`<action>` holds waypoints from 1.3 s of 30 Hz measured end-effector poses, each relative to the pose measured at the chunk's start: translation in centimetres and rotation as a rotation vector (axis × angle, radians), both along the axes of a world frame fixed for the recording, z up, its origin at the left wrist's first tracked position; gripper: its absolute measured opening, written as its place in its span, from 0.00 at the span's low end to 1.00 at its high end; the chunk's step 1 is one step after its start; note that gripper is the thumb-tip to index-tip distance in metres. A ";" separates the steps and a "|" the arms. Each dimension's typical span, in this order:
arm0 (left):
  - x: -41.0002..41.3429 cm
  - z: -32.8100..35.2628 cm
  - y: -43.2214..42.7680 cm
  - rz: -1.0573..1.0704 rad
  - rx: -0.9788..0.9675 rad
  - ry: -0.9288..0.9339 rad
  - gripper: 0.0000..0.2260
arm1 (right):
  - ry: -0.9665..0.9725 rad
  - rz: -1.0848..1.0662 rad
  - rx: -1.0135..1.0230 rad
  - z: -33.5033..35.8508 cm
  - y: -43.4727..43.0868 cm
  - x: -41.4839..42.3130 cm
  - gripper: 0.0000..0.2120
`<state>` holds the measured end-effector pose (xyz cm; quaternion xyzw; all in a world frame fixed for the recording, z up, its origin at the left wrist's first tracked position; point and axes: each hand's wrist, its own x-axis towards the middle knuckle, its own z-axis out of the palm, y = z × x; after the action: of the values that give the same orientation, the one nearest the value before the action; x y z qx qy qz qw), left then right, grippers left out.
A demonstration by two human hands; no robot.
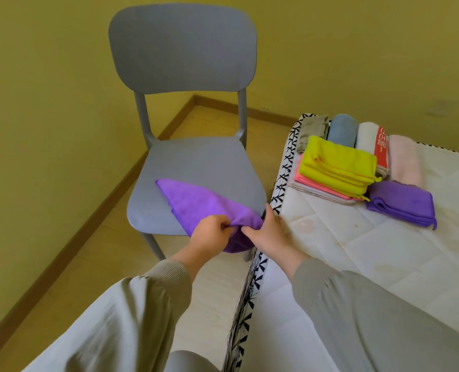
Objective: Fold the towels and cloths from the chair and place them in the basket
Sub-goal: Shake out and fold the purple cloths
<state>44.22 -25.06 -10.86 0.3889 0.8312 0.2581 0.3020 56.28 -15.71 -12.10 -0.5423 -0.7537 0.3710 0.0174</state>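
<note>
The purple cloth (196, 202), trailing off the seat of the grey chair (196, 159), is pinched at its bunched near corner by curled fingers of the left hand (209, 234) and touched by straighter fingers of the right hand (274, 234), grip unclear, presumably for lifting onto the mattress (357, 253) for folding.

Mattress (357, 251) with folded cloths (338, 162) (chair (196, 157): purple cloth (196, 200))
</note>
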 end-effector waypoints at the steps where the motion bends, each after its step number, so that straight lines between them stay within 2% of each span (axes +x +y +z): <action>1: 0.2 1.0 0.0 -0.012 0.006 -0.015 0.08 | 0.079 -0.032 -0.006 0.7 0.3 -0.2 0.38; 4: 0.5 4.5 -0.2 -0.062 0.053 0.064 0.07 | 0.171 0.051 0.120 3.4 0.5 -0.1 0.11; 5: 0.6 5.7 -0.5 -0.072 0.071 0.103 0.07 | 0.196 0.062 0.125 4.4 0.3 0.0 0.07; 8: 0.8 8.9 -1.5 -0.100 0.126 0.225 0.09 | 0.305 0.108 -0.037 7.6 -0.8 0.6 0.18; 10: 1.2 11.4 -2.5 -0.108 0.151 0.303 0.09 | 0.370 0.215 -0.157 9.8 -1.6 1.1 0.24; 13: 1.8 15.5 -4.4 -0.112 0.213 0.384 0.10 | 0.408 0.375 -0.335 13.3 -3.4 1.9 0.20; 15: 2.0 17.7 -5.6 -0.111 0.242 0.392 0.10 | 0.442 0.402 -0.377 14.9 -4.5 2.2 0.15; 19: 2.7 22.3 -8.7 -0.094 0.293 0.350 0.06 | 0.561 0.336 -0.321 18.9 -6.9 2.3 0.10; 22: 3.1 25.7 -11.6 -0.062 0.312 0.339 0.06 | 0.746 0.280 -0.432 22.5 -8.8 2.5 0.09; 24: 2.9 27.6 -13.5 -0.067 0.257 0.395 0.08 | 0.827 0.252 -0.473 24.8 -9.6 2.6 0.09; 26: 2.5 29.3 -15.4 -0.074 0.172 0.501 0.10 | 0.865 0.258 -0.459 27.0 -10.3 3.0 0.10; 29: 2.3 31.5 -17.7 -0.085 0.032 0.718 0.06 | 0.874 0.276 -0.385 30.6 -11.4 3.6 0.09; 33: 3.2 34.3 -19.9 0.062 -0.108 1.006 0.10 | 0.815 0.319 -0.175 33.9 -13.3 3.6 0.07; 35: 3.5 35.5 -20.6 0.162 -0.067 0.999 0.12 | 0.788 0.345 -0.129 35.0 -14.1 3.6 0.08; 39: 3.0 37.7 -22.1 0.343 0.157 0.854 0.14 | 0.754 0.426 -0.125 37.1 -15.7 3.8 0.06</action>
<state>47.25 -47.16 26.85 0.3390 0.9114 0.1830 -0.1447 60.10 -31.43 24.96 -0.2016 -0.7658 0.5830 0.1817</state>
